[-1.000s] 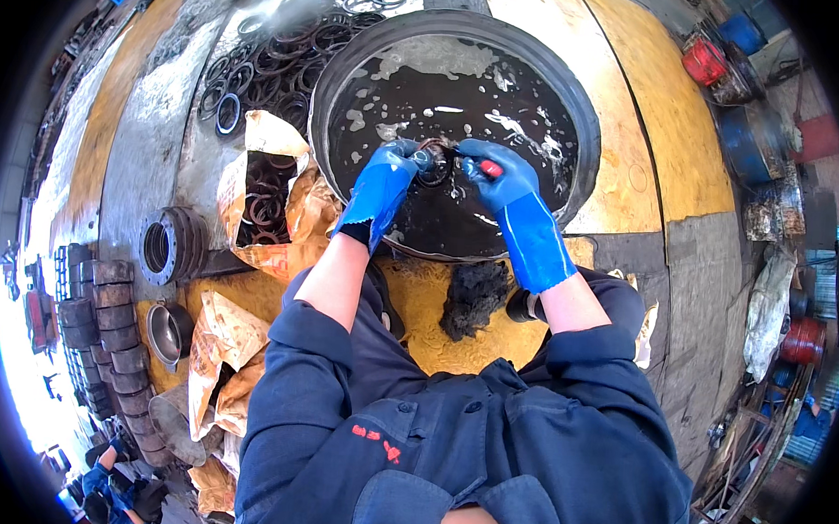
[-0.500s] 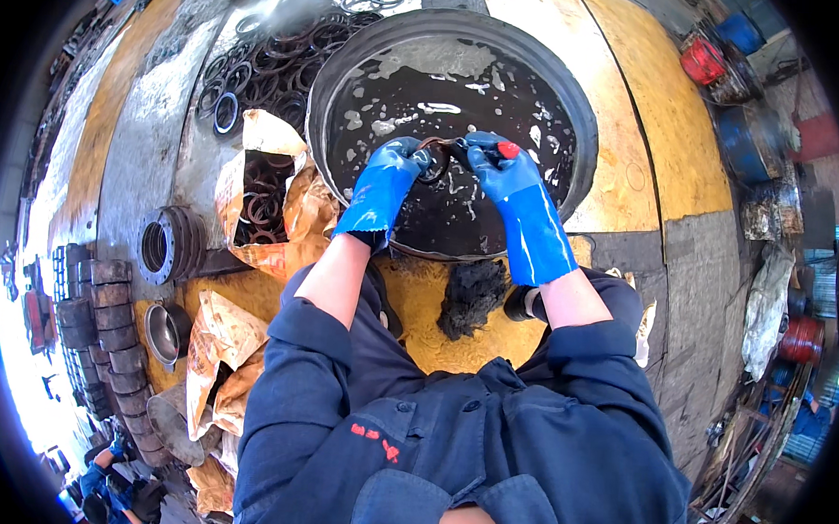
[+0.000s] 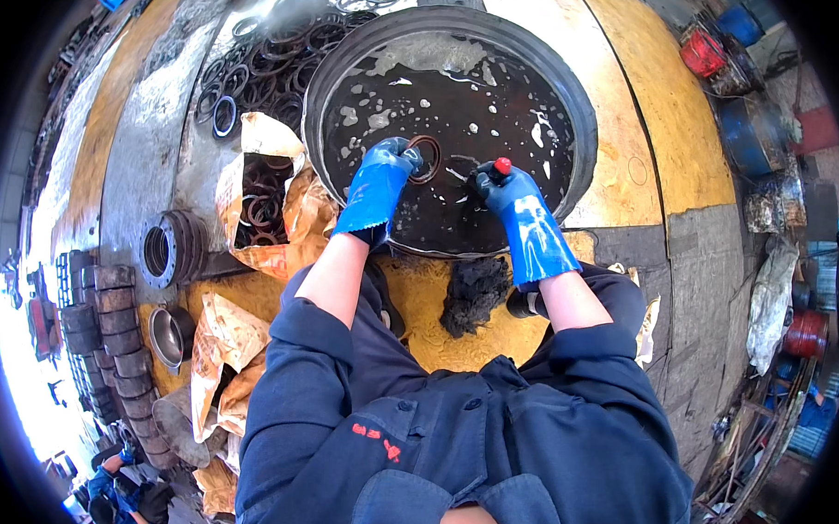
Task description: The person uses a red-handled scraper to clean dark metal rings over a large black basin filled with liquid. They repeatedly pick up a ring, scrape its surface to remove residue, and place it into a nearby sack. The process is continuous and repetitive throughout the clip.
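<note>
Both my hands wear long blue gloves over a wide round tub (image 3: 586, 111) of dark liquid with patches of foam. In my left hand (image 3: 378, 188), closed fingers pinch the edge of a reddish-brown ring (image 3: 437, 161), held tilted above the liquid. My right hand (image 3: 516, 205) is closed around a red-ended handle (image 3: 502, 166), to the right of the ring and apart from it. The dark working end of that tool is hard to make out against the liquid, so its kind is unclear.
Dark rings (image 3: 259, 81) lie heaped left of the tub, beside an open sack (image 3: 301, 216) of more rings. A flanged metal part (image 3: 157, 244), a metal bowl (image 3: 169, 335) and stacked cylinders (image 3: 117, 321) stand farther left. A black clump (image 3: 474, 296) lies between my feet.
My right hand has moved down and away from the ring, which both hands were at before. The ring now hangs in my left hand alone, its face more visible.
</note>
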Tool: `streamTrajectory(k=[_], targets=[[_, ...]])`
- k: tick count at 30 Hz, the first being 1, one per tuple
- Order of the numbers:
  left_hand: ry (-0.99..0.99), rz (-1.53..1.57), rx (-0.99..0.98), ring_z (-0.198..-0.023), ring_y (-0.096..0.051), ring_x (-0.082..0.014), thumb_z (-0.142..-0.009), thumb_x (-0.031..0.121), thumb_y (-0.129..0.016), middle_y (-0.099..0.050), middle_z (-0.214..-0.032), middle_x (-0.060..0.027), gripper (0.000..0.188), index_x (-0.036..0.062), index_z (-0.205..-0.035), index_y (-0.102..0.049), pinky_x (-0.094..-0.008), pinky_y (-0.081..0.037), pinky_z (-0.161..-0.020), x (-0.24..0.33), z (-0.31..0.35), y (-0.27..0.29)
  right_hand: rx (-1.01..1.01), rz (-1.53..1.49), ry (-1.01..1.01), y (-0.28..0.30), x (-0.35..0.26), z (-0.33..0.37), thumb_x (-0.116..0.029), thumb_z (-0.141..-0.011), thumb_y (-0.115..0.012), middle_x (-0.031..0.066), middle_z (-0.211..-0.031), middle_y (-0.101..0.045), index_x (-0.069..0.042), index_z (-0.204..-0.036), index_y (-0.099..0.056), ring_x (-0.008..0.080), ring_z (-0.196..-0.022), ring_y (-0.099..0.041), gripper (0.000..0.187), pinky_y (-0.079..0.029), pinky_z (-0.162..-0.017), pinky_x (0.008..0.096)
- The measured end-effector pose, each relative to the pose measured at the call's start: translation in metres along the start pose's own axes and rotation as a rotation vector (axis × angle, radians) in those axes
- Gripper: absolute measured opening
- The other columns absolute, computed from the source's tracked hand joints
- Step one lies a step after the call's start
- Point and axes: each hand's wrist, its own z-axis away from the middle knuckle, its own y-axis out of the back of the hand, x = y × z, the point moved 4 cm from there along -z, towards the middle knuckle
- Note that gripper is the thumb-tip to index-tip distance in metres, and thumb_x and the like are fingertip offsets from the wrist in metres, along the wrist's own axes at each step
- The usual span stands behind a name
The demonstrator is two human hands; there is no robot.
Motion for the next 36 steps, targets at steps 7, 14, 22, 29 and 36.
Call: streamTrajectory(k=[7, 14, 22, 29, 36], targets=[[0.021, 0.155, -0.137, -0.087, -0.064, -0.0164, -0.099, 0.022, -0.065, -0.075, -0.095, -0.0098, 0.031, -0.0025, -0.115, -0.076, -0.0331, -0.05, -0.082, -0.009, -0.005, -0.004, 0.023, 0.079, 0.921, 0.007, -0.097, 0.036, -0.001, -0.086, -0.073, 0.0129, -0.122, -0.075, -0.016, -0.123, -0.076, 0.0354, -0.109, -0.073, 0.04, -0.061, -0.095, 0.0416], [-0.039, 0.223, -0.126, -0.091, -0.066, -0.0119, -0.1, 0.023, -0.071, -0.076, -0.1, -0.0046, 0.032, -0.002, -0.119, -0.075, -0.0273, -0.051, -0.085, 0.0, -0.004, -0.011, 0.075, -0.055, 0.416, -0.003, -0.044, 0.005, -0.01, -0.096, -0.074, 0.0095, -0.114, -0.079, -0.01, -0.122, -0.077, 0.0212, -0.105, -0.075, 0.026, -0.058, -0.096, 0.0339], [-0.123, 0.031, -0.056, -0.098, -0.068, -0.0161, -0.1, 0.028, -0.073, -0.076, -0.107, -0.0103, 0.037, -0.0002, -0.125, -0.072, -0.031, -0.053, -0.09, -0.001, -0.008, -0.01, -0.027, -0.171, -0.329, -0.004, -0.017, -0.012, -0.031, -0.094, -0.081, 0.0085, -0.098, -0.079, -0.006, -0.116, -0.078, 0.0175, -0.09, -0.074, 0.033, -0.057, -0.082, 0.0316], [-0.045, 0.484, -0.092, -0.105, -0.071, -0.0189, -0.103, 0.028, -0.071, -0.076, -0.117, -0.0097, 0.038, 0.0005, -0.128, -0.07, -0.0336, -0.057, -0.092, -0.013, -0.019, -0.015, -0.005, -0.318, -0.307, 0.001, 0.001, -0.007, -0.041, -0.094, -0.082, 0.0081, -0.094, -0.078, -0.004, -0.114, -0.078, 0.0173, -0.088, -0.072, 0.043, -0.056, -0.081, 0.0324], [-0.095, 0.226, -0.179, -0.114, -0.073, -0.0245, -0.102, 0.017, -0.069, -0.075, -0.128, -0.0123, 0.032, 0.0015, -0.13, -0.069, -0.0369, -0.06, -0.093, 0.005, -0.021, -0.031, -0.193, -0.068, -0.117, 0.001, 0.015, -0.023, -0.042, -0.093, -0.081, 0.0117, -0.099, -0.079, -0.004, -0.116, -0.078, 0.0183, -0.088, -0.073, 0.044, -0.056, -0.083, 0.0354]])
